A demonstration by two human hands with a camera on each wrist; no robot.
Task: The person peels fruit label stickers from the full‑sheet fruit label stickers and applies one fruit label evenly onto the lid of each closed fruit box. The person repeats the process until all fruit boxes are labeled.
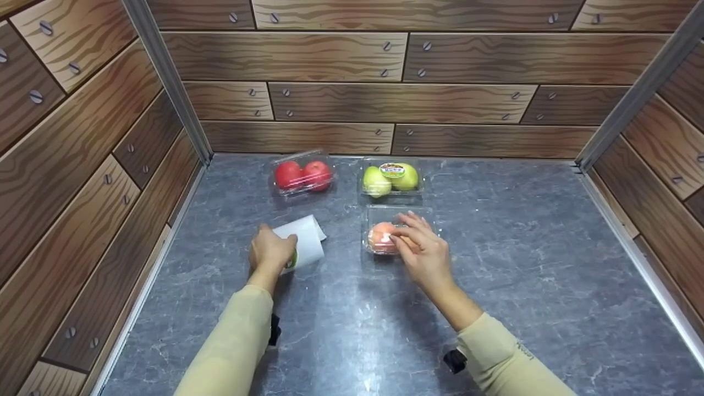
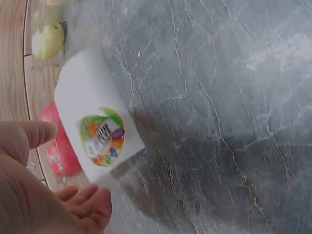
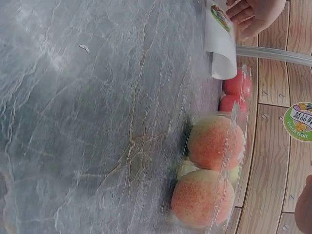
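Note:
My right hand pinches a round "fresh fruit" sticker at its fingertips, above a clear clamshell box. Two peaches lie in that box; in the head view the hand partly covers them. My left hand is beside a curled white label sheet, which has another fruit sticker on its face. In the left wrist view, a gap shows between the thumb and the sheet, and the fingers lie near its lower corner. The sheet is slightly blurred there.
Behind stand two more clear boxes: one with red round fruits at the left, one with yellow-green fruits and a sticker on its lid. Wood-patterned walls enclose the grey marbled tabletop at the back and both sides.

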